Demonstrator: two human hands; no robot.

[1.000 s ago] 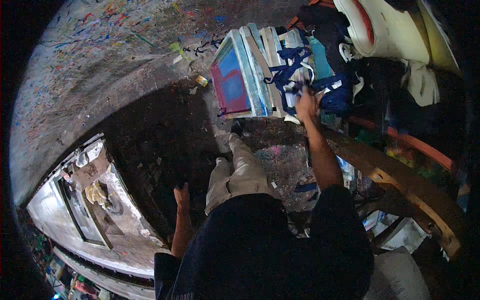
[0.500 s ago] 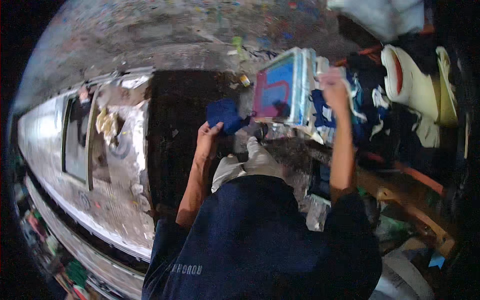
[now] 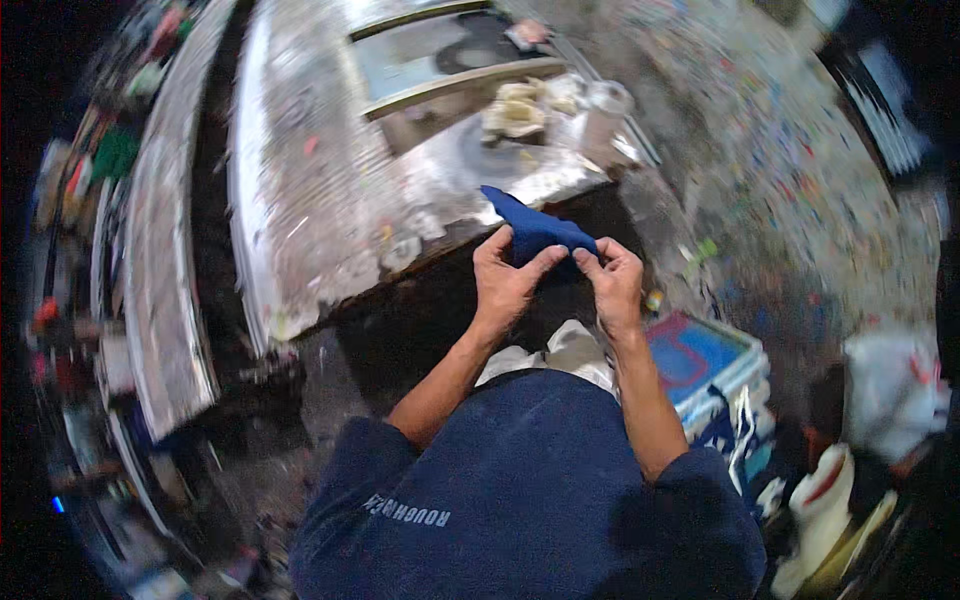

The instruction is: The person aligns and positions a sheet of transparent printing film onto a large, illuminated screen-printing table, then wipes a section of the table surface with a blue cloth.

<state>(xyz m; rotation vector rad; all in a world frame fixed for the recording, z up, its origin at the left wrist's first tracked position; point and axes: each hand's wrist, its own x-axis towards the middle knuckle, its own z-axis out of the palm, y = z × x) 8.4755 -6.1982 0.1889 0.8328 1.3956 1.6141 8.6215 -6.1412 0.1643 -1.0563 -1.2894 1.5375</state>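
A folded dark blue cloth is stretched between my two hands, in front of my body and close to the near edge of a long worktable. My left hand pinches its left part between thumb and fingers. At its right end, my right hand grips the edge with thumb and fingertips. Both thumbs lie near each other along the lower border. Past the cloth, the worktable carries a framed printing screen and a crumpled cream cloth.
A pale cylindrical container stands at the table's far right corner. To my right is a stack of framed screens, the top one blue and red. White rubber boots and a white plastic bag lie farther right. Another long table runs at left.
My view has turned left toward the worktable. My right hand has come away from the things beside the screen stack and now grips the blue cloth, which my left hand held alone before.
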